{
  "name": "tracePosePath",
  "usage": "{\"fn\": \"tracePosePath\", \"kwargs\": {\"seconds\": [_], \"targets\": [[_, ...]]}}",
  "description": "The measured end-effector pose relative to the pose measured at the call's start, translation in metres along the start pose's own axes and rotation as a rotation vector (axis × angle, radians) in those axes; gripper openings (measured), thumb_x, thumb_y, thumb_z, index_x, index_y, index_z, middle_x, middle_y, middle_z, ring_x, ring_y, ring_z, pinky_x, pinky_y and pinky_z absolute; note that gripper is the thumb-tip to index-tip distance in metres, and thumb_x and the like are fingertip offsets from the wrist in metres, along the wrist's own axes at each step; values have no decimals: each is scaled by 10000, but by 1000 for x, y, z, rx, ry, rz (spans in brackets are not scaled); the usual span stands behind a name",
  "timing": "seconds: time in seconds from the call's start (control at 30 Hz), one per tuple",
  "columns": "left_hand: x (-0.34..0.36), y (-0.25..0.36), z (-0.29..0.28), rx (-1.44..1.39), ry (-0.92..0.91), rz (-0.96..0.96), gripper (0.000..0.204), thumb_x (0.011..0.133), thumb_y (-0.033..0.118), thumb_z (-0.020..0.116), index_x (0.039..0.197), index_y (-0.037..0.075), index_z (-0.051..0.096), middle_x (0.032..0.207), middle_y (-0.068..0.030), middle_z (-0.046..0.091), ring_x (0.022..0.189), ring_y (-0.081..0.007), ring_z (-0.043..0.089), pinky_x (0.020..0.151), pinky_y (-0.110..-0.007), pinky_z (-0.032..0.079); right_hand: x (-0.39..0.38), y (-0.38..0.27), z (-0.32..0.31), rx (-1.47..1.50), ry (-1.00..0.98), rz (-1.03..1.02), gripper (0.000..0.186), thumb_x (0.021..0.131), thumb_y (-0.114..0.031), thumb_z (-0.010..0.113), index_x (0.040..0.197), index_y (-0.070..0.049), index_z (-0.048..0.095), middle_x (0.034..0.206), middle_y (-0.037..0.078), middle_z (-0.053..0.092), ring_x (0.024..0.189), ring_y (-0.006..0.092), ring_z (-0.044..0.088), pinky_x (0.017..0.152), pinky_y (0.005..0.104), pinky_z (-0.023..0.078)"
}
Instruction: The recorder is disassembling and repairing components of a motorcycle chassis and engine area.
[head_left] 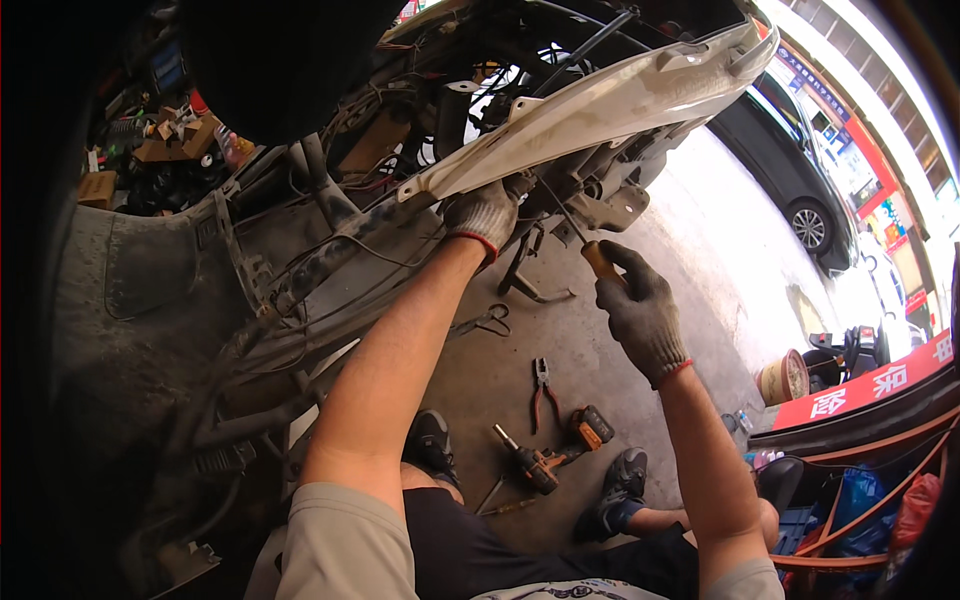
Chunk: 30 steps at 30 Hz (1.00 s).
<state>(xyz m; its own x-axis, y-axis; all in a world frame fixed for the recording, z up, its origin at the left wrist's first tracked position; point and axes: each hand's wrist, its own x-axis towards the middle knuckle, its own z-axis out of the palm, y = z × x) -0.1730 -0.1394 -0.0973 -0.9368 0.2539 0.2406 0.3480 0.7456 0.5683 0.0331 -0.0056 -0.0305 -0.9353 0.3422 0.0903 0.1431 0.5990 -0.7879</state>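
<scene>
My right hand (642, 312), in a dirty knit work glove, grips the yellow handle of a screwdriver (600, 262). Its thin shaft runs up and left toward the metal parts beneath a cream-white body panel (600, 115). Also gloved, my left hand (482, 217) reaches in under the panel's lower edge beside the dark frame parts of a partly stripped vehicle. Its fingertips are hidden there, so what they touch does not show. Just right of the screwdriver's shaft, a metal bracket (612, 207) hangs below the panel.
On the concrete floor lie pliers (541, 385) with red handles and a cordless impact driver (540, 468) near my shoes. Loose wires and bare frame tubes (325, 185) fill the left side. Open cardboard boxes (180, 140) sit far left. A black car (785, 165) stands outside at right.
</scene>
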Motion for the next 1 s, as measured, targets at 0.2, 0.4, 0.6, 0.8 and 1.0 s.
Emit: {"fn": "tracePosePath", "kwargs": {"seconds": [0.2,0.4,0.6,0.8,1.0], "targets": [[1,-2,3,-22,-1,-28,701,938,501,441,1499,135,233,1494,-225,335,1342,-388,388,1078,-473,359,4,-3,-11,11,-48,62,452,881,-196,563,1302,-32,550,1148,224,656,1060,270,647,921,332,478],[7,-7,15,-37,25,-36,752,929,629,402,1497,157,253,1507,-212,314,1356,-395,363,1090,-481,356,8,-4,-15,-37,-52,61,480,868,-239,572,1306,-44,551,1159,203,661,1065,269,648,930,334,473],[7,-9,19,-29,96,3,749,928,622,413,1495,155,260,1501,-218,324,1346,-394,378,1089,-479,360,15,-13,-22,-88,-64,40,490,855,-273,563,1306,-80,562,1148,203,664,1054,274,652,932,337,469],[4,-5,14,-89,149,20,735,916,624,442,1456,135,344,1444,-221,415,1302,-410,429,1053,-491,383,15,-24,-21,-153,-98,130,456,865,-262,540,1281,-80,571,1108,222,665,1040,317,649,919,365,476],[1,1,12,-103,91,-83,719,916,602,468,1452,136,355,1449,-225,408,1308,-411,422,1057,-490,375,-11,-13,40,-56,105,43,401,906,-244,528,1272,-79,530,1113,260,641,1061,403,621,930,432,469]]}}
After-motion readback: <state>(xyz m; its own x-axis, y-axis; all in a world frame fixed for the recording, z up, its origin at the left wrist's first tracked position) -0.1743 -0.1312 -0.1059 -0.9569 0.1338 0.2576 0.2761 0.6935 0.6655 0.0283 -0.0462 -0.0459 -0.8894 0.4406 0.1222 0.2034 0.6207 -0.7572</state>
